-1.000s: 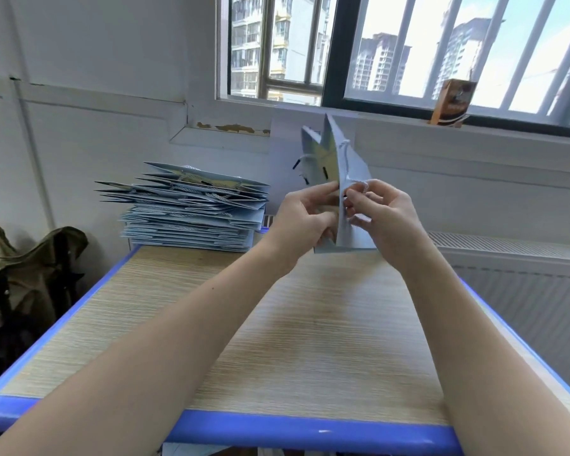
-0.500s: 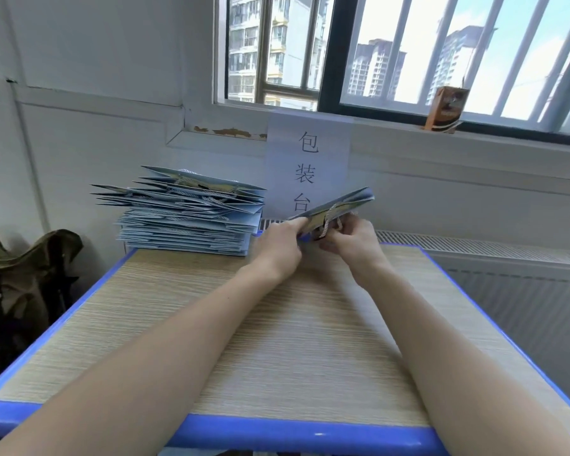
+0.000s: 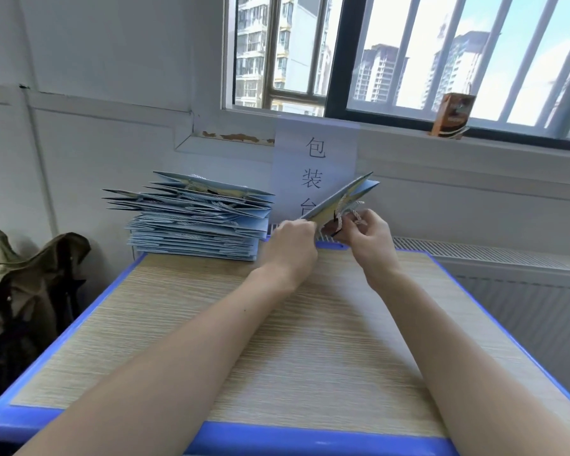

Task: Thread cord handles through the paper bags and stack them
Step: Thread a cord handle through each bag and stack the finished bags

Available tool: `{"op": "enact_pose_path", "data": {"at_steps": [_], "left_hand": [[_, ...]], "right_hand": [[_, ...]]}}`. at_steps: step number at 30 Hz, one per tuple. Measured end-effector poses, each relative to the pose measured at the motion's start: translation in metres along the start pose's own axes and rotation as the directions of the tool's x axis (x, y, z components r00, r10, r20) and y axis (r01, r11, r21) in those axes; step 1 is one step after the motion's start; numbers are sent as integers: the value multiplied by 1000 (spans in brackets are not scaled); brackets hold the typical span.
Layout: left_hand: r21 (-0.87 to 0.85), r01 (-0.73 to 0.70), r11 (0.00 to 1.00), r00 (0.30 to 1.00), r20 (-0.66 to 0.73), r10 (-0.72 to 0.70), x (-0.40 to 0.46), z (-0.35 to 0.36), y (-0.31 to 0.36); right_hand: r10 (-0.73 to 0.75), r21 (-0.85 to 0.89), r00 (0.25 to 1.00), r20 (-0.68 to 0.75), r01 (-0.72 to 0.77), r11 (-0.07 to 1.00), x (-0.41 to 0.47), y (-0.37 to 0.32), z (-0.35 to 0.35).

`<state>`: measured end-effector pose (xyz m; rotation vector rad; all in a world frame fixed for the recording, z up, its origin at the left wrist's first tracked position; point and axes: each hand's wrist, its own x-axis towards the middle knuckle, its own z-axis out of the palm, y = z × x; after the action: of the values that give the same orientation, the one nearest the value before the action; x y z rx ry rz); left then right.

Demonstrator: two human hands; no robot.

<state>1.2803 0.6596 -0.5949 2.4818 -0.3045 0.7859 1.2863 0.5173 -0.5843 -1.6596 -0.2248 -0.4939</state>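
Pale-blue flat bag (image 3: 341, 200) tilts up above the bench's (image 3: 178, 324) far edge, its low end gripped by the curled left hand (image 3: 292, 245). The right hand (image 3: 366, 236) pinches a white cord (image 3: 343, 212) at the bag. A wall sheet (image 3: 315, 166) reads 包装台. Finished bags form a stack (image 3: 195, 218) at the far-left corner.

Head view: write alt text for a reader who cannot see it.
Two bare hands hold a flat paper bag tilted above a table; the left hand grips its edge, the right hand pinches the cord. A stack of bags sits at the left.
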Motion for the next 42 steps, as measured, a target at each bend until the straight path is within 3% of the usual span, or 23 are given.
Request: {"op": "enact_pose_path", "data": {"at_steps": [4, 10, 16, 20, 34, 39, 42], "left_hand": [[-264, 43, 964, 996, 92, -19, 1, -8, 4], [-525, 32, 851, 997, -43, -64, 1, -6, -1], [-682, 158, 714, 958, -71, -279, 2, -12, -2], [-780, 186, 598, 959, 11, -284, -4, -19, 5], [-745, 97, 660, 984, -28, -176, 3, -16, -1], [-603, -8, 798, 990, -119, -81, 0, -13, -1], [-569, -52, 821, 990, -134, -31, 1, -12, 2]], "right_hand": [[28, -34, 998, 59, -26, 999, 0, 3, 4], [56, 79, 994, 94, -63, 995, -4, 1, 11], [13, 45, 997, 83, -17, 999, -10, -3, 12], [-13, -6, 998, 63, 13, 1000, -10, -5, 9], [-63, -145, 996, 64, 72, 987, -8, -3, 7], [-78, -137, 996, 35, 82, 987, -9, -4, 8], [-82, -160, 997, 7, 82, 984, -7, -3, 7]]}}
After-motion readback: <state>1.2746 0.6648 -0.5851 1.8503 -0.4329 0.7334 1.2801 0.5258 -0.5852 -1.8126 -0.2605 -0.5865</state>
